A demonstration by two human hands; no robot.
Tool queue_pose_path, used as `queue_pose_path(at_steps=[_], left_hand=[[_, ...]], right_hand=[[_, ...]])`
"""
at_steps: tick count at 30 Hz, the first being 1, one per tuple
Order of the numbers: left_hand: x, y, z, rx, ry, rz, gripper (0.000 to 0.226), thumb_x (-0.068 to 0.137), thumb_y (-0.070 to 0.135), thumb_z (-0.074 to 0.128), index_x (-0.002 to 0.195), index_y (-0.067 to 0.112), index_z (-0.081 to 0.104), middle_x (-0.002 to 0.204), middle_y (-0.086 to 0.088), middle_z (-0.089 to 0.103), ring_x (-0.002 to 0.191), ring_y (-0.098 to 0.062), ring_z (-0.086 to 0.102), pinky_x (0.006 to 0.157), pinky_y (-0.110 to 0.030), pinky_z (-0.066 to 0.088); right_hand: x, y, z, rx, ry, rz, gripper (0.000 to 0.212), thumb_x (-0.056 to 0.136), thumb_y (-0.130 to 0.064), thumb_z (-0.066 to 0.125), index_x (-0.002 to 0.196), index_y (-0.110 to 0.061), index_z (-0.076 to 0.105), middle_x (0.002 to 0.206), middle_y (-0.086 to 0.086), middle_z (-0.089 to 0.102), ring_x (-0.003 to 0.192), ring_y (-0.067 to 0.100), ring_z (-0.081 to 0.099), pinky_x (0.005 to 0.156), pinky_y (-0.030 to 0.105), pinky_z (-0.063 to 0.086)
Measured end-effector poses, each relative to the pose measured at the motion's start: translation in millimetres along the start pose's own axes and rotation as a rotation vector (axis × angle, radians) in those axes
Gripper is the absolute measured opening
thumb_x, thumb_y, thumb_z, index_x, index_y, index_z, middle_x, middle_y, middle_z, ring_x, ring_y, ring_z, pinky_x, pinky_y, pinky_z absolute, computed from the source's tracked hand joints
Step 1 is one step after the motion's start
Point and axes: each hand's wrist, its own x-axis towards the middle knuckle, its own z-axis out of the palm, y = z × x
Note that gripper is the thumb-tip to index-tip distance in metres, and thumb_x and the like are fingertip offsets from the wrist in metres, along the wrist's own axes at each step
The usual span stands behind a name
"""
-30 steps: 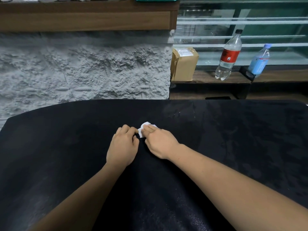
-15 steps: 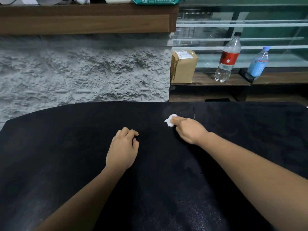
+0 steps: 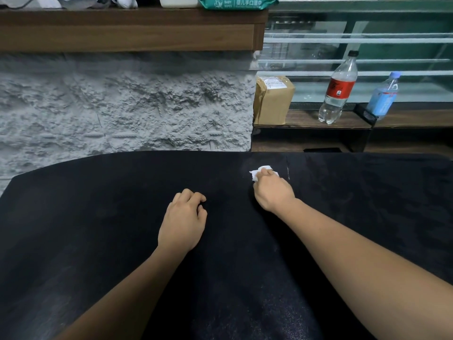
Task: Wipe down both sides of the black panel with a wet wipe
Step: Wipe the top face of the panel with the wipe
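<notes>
across the whole foreground lies the black panel (image 3: 98,241), flat and wide, one face up and the other hidden beneath. behind it on the left rises a rough grey stone wall (image 3: 122,101), with a wooden shelf (image 3: 122,33) above it and a lower wooden ledge (image 3: 306,119) to the right.

two bare forearms reach over the panel. the left hand (image 3: 182,222) rests near the middle, fingers curled under and holding nothing, seemingly steadying the panel. the right hand (image 3: 273,192) is farther out, near the far edge, its fingers bunched over a small crumpled white wet wipe (image 3: 256,174) and pressing it to the surface.

i judge this to be the wiping of the upper face, with much left to do (most of it looks dull and dusty). the next move calls for broad, overlapping strokes, then a flip to reach the other side.

containers: on the ledge, a sealed cardboard box (image 3: 272,101), contents hidden; a red-labelled bottle (image 3: 339,89) with clear liquid low in it; a blue bottle (image 3: 383,96), fill unclear. on the upper shelf, a green pack of baby wipes (image 3: 235,2), its top cut off.
</notes>
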Motion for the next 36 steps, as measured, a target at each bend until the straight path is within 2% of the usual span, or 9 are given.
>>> queue_pose_path(at_steps=[5,11,17,20,25,28,32,36], left_hand=[[1,-1,2,0.009,-0.005,-0.005,0.022,0.102,0.027,0.054,0.121,0.029,0.066,0.11,0.017,0.051,0.1,-0.007,0.049,0.091,-0.034,0.051],[1,-1,2,0.014,0.007,0.003,0.022,0.1,0.024,0.057,0.12,0.027,0.067,0.109,0.015,0.051,0.099,-0.008,0.05,0.09,-0.034,0.052],[1,0,3,0.007,0.015,0.008,0.022,0.1,0.022,0.059,0.12,0.025,0.068,0.107,0.015,0.052,0.097,-0.009,0.05,0.089,-0.034,0.052],[1,-1,3,0.001,0.009,0.006,0.022,0.1,0.024,0.058,0.12,0.027,0.067,0.109,0.016,0.052,0.098,-0.007,0.049,0.089,-0.033,0.051],[1,-2,2,-0.001,0.0,-0.002,0.022,0.101,0.027,0.055,0.12,0.029,0.066,0.11,0.018,0.05,0.101,-0.006,0.049,0.09,-0.033,0.051],[1,-1,3,-0.007,0.001,-0.001,0.022,0.102,0.027,0.054,0.12,0.029,0.065,0.11,0.019,0.05,0.099,-0.005,0.048,0.088,-0.032,0.052],[1,-1,2,-0.008,0.002,-0.001,0.022,0.102,0.027,0.054,0.12,0.029,0.066,0.11,0.018,0.05,0.099,-0.006,0.049,0.089,-0.034,0.052],[1,0,2,-0.014,0.002,0.001,0.022,0.102,0.026,0.054,0.12,0.028,0.066,0.109,0.017,0.051,0.1,-0.008,0.049,0.09,-0.035,0.052]], right_hand=[[0,-34,5,0.07,0.021,-0.079,0.038,0.106,-0.026,0.037,0.137,-0.011,0.05,0.146,0.003,0.045,0.141,0.02,0.039,0.106,0.042,0.046],[1,-70,9,0.049,0.03,-0.25,0.036,0.108,-0.031,0.036,0.135,-0.012,0.052,0.145,0.0,0.045,0.141,0.018,0.04,0.101,0.041,0.047],[7,-59,3,0.039,0.005,-0.414,0.036,0.108,-0.027,0.037,0.138,-0.013,0.052,0.143,-0.002,0.046,0.133,0.017,0.045,0.093,0.037,0.044],[9,-46,-4,0.081,-0.025,-0.453,0.031,0.105,-0.022,0.037,0.131,-0.017,0.054,0.137,-0.005,0.05,0.127,0.018,0.051,0.096,0.037,0.046],[14,-19,-13,0.093,-0.052,-0.4,0.026,0.103,-0.017,0.036,0.122,-0.019,0.053,0.134,-0.005,0.054,0.12,0.024,0.057,0.096,0.042,0.048],[18,2,-17,0.101,-0.056,-0.341,0.031,0.102,-0.015,0.035,0.127,-0.021,0.052,0.139,-0.005,0.055,0.119,0.028,0.059,0.098,0.043,0.048],[24,31,-22,0.09,-0.042,-0.262,0.042,0.103,-0.017,0.034,0.14,-0.029,0.05,0.148,-0.007,0.053,0.116,0.034,0.061,0.091,0.04,0.048],[28,52,-26,0.109,-0.054,-0.186,0.047,0.104,-0.016,0.032,0.146,-0.033,0.048,0.156,-0.009,0.049,0.121,0.034,0.06,0.101,0.041,0.047]])
